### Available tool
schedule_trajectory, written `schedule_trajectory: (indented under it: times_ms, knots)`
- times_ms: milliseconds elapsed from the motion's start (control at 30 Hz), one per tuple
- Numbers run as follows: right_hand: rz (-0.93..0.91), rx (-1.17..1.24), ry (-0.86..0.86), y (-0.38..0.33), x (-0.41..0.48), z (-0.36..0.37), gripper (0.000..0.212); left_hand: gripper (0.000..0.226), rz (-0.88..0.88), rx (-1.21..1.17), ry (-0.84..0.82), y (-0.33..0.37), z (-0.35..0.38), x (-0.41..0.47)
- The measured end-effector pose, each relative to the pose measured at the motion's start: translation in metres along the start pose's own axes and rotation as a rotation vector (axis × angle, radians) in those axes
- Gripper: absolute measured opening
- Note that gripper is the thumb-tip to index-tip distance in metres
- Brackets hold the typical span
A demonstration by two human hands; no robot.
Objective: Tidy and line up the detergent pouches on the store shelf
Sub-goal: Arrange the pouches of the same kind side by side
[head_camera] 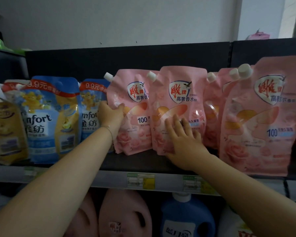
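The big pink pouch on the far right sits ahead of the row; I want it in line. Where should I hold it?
Probably the large pink spouted pouch is best pinched at its flat left side seam, just below the white cap, coming from the front left. It stands upright ahead of its neighbours, so that edge is free; its front bulges.

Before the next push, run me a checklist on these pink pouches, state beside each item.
1. Left hand grips leftmost pink pouch by its left edge: ok.
2. Right hand flat on second pink pouch: ok.
3. Those two side by side without overlap: not ok, the second covers the first's right edge.
4. Rightmost pink pouch in line with the rest: not ok, it stands further forward.
5. Room behind the row: cannot tell.
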State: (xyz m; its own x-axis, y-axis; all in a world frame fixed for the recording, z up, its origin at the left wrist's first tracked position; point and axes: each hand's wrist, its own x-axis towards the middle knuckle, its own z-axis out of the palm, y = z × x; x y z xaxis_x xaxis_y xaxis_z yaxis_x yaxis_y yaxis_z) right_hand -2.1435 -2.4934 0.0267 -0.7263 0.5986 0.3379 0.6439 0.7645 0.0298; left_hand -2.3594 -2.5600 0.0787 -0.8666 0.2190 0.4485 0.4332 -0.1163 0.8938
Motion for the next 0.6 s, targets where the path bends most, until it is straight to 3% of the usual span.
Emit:
schedule_trajectory:
  times_ms: [267,600]
  knots:
    - [0.031,0.041,-0.04,-0.001,0.006,0.005,0.098,0.014,0.08,-0.203,-0.245,-0.008,-0.022,-0.032]
    - [0.082,-0.044,-0.079,-0.005,0.011,0.002,0.098,0.019,0.137,-0.32,-0.045,0.015,-0.04,-0.05]
